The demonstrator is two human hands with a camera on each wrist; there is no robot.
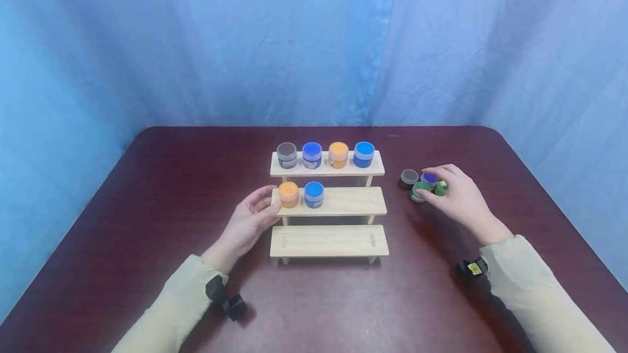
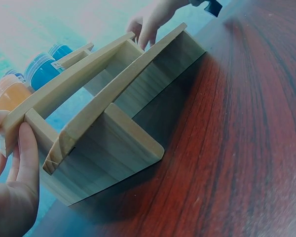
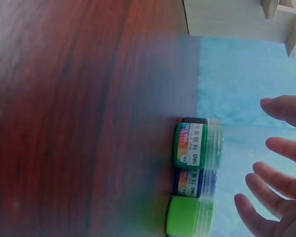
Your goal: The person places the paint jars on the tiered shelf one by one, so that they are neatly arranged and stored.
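A: Hands?
B: Right hand (image 1: 458, 195) hovers over the loose jars, fingers spread and slightly bent, gripping nothing. Left hand (image 1: 250, 222) pinches the left end of the rack's (image 1: 328, 241) middle step. Forearms angle inward, pale sleeves (image 1: 535, 287).
A: Labels?
B: "deli" on the green jar (image 3: 191, 145) and purple jar (image 3: 187, 182); small print unreadable.
A: Other loose ones?
B: Light green jar (image 3: 182, 216), dark jar (image 1: 408, 180). All four bunched on the table (image 1: 333, 309), right of the rack.
A: On the rack?
B: Top step, left to right: grey jar (image 1: 287, 157), violet jar (image 1: 312, 157), orange jar (image 1: 338, 156), blue jar (image 1: 363, 155). Middle step, left half: second orange jar (image 1: 289, 195), second blue jar (image 1: 314, 195). Labels too small.
A: Wrists?
B: Yellow tag (image 1: 474, 269) on the right one, illegible.
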